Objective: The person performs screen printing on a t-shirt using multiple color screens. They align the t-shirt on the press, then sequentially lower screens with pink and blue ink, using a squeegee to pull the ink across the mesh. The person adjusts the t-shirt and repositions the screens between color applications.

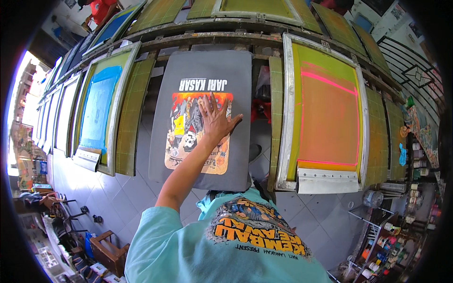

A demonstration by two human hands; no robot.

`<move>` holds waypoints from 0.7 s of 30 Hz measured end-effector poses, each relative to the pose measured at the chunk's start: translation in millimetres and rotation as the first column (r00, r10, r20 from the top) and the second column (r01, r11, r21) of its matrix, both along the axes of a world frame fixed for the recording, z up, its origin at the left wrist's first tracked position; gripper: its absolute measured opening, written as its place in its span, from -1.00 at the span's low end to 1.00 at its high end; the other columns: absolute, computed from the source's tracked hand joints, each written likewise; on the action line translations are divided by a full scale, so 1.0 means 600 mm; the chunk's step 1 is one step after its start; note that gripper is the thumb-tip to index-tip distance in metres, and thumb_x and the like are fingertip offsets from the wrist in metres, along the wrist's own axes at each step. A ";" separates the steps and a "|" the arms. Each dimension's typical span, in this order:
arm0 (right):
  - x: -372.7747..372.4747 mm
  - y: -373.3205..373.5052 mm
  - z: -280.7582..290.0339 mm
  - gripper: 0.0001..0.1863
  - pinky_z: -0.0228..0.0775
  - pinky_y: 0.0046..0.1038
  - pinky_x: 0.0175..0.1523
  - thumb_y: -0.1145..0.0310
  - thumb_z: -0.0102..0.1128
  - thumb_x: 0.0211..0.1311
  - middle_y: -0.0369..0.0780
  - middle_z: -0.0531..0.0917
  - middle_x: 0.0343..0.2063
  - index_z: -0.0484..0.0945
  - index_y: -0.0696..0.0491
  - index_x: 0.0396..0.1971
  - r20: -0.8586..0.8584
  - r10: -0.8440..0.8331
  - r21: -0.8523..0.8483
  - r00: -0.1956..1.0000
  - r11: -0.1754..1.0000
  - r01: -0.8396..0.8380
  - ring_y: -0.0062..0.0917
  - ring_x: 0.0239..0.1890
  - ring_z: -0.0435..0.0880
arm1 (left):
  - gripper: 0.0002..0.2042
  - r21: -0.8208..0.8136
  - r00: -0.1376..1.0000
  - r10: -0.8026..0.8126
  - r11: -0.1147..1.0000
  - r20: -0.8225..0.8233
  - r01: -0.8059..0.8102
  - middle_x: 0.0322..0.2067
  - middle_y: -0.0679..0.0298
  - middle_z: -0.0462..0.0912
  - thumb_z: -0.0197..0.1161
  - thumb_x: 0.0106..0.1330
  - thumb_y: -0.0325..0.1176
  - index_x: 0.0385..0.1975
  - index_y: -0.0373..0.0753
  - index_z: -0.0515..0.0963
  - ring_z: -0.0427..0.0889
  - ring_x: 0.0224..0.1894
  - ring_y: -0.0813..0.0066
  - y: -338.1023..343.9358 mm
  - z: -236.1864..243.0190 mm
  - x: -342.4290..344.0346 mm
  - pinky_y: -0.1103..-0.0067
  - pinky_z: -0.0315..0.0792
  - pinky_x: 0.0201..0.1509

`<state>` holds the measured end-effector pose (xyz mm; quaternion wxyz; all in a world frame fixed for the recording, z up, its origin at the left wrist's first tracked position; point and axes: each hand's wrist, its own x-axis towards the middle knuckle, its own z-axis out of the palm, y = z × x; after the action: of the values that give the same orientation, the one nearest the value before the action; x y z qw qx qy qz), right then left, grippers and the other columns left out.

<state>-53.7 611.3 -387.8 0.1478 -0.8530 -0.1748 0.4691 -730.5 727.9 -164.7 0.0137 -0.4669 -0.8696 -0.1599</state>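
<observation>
My left hand rests palm down, fingers spread, on a colourful printed graphic on a dark grey fabric piece laid over a board. White lettering runs above the picture, upside down from my view. My forearm crosses the lower part of the print. My right hand is not in view; my light turquoise shirt fills the bottom of the picture.
Framed screens flank the board, one with blue, the other with pink and orange. More screens line rails behind. A red-shirted person is at upper left. A stool stands lower left, racks of containers lower right.
</observation>
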 end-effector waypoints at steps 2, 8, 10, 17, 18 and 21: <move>-0.007 0.005 -0.002 -0.28 0.29 -0.43 -0.55 -0.43 -0.10 0.35 -0.17 0.57 -0.31 0.50 0.00 -0.06 0.002 0.019 0.004 1.000 1.000 -0.019 -0.51 -0.59 0.40 | -0.13 0.035 1.000 -0.005 0.999 -0.016 0.005 0.49 -0.33 -0.12 0.09 0.25 0.43 0.40 -0.12 0.36 -0.28 0.55 -0.33 0.001 0.001 -0.002 -0.16 -0.41 0.52; -0.020 0.025 0.006 -0.28 0.30 -0.42 -0.55 -0.43 -0.10 0.36 -0.17 0.57 -0.32 0.51 0.01 -0.08 0.019 0.072 0.012 0.997 0.997 -0.073 -0.50 -0.59 0.41 | -0.13 -0.037 0.999 0.034 0.999 -0.001 -0.034 0.50 -0.28 -0.13 0.12 0.25 0.41 0.44 -0.06 0.30 -0.27 0.55 -0.31 0.013 -0.011 -0.001 -0.14 -0.38 0.53; -0.025 0.027 0.003 -0.28 0.30 -0.42 -0.55 -0.43 -0.10 0.36 -0.17 0.57 -0.33 0.51 0.02 -0.08 0.016 0.090 0.007 0.996 0.996 -0.091 -0.50 -0.59 0.41 | -0.12 -0.054 0.999 0.042 0.998 -0.012 -0.042 0.50 -0.29 -0.13 0.10 0.25 0.43 0.45 -0.07 0.29 -0.28 0.55 -0.32 0.012 -0.007 -0.002 -0.15 -0.40 0.53; -0.047 0.020 -0.013 -0.28 0.32 -0.42 -0.56 -0.43 -0.11 0.36 -0.17 0.56 -0.34 0.51 0.03 -0.10 0.004 0.143 -0.019 0.990 0.990 -0.143 -0.49 -0.59 0.42 | -0.08 -0.123 0.992 0.129 0.984 -0.001 -0.128 0.51 -0.29 -0.19 0.09 0.26 0.44 0.52 -0.03 0.15 -0.35 0.56 -0.34 -0.018 0.003 -0.032 -0.16 -0.39 0.51; -0.048 0.020 -0.014 -0.28 0.32 -0.42 -0.56 -0.43 -0.11 0.36 -0.17 0.56 -0.35 0.51 0.03 -0.10 0.004 0.150 -0.025 0.989 0.988 -0.150 -0.48 -0.59 0.43 | -0.08 -0.062 0.989 0.148 0.987 -0.019 -0.149 0.51 -0.29 -0.20 0.08 0.26 0.44 0.52 -0.02 0.14 -0.35 0.56 -0.34 -0.019 -0.004 -0.035 -0.16 -0.39 0.51; -0.058 0.025 -0.018 -0.28 0.33 -0.41 -0.56 -0.43 -0.11 0.36 -0.17 0.56 -0.35 0.51 0.03 -0.10 -0.001 0.178 -0.032 0.984 0.984 -0.178 -0.48 -0.59 0.43 | -0.09 0.079 0.972 0.234 0.970 -0.028 -0.231 0.51 -0.29 -0.22 0.08 0.27 0.43 0.53 0.01 0.12 -0.36 0.56 -0.33 -0.033 -0.022 -0.051 -0.15 -0.39 0.52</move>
<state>-88.5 626.5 -398.6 0.0915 -0.8368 -0.2429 0.4821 -760.8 708.2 -177.7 0.0662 -0.3638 -0.9114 -0.1809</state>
